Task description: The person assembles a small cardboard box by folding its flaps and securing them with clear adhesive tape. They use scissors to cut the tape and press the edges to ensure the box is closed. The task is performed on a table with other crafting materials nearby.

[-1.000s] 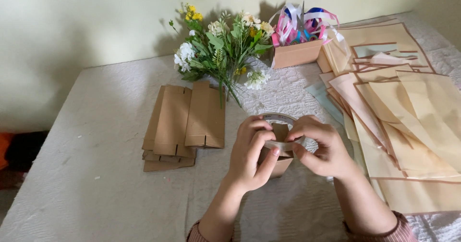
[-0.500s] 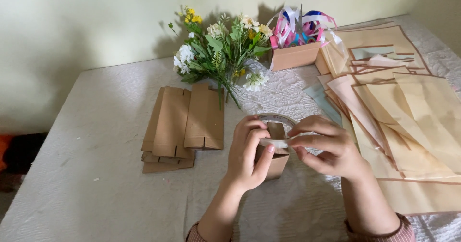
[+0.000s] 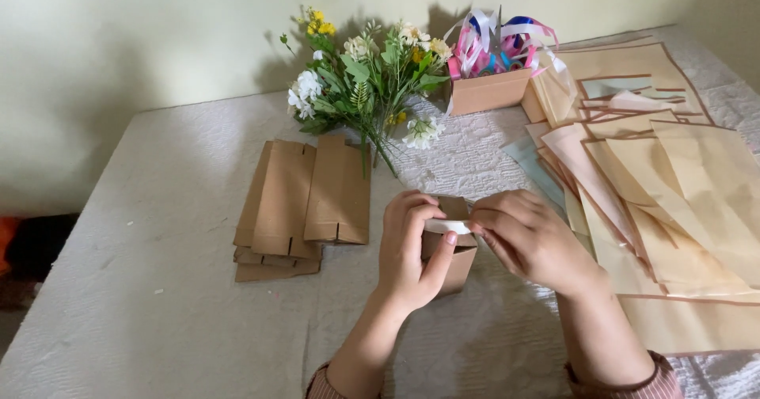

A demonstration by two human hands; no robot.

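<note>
Head view, looking down at the middle of the frame: both hands meet over a small brown cardboard box [image 3: 453, 258] standing on the white textured counter [image 3: 158, 304]. The left hand [image 3: 412, 250] wraps the box's near side, thumb pressed up against a white roll of tape [image 3: 448, 226] sitting at the box's top. The right hand [image 3: 529, 237] has its fingers [image 3: 489, 218] pinched at the roll's edge, seemingly on the tape end, though I cannot tell whether a strip is lifted.

The box looks light and thin-walled, likely to cave under a hard squeeze; holding it by its folded corners seems safer than by the flat panels. The tape is probably sticky and flimsy, best taken by its very tip.

Left of centre lies a stack of flat cardboard blanks [image 3: 305, 205]. Above it rests a bunch of artificial flowers [image 3: 368, 82], then an open box of ribbons [image 3: 491, 66]. Paper sheets [image 3: 673, 201] fan across the right side.
</note>
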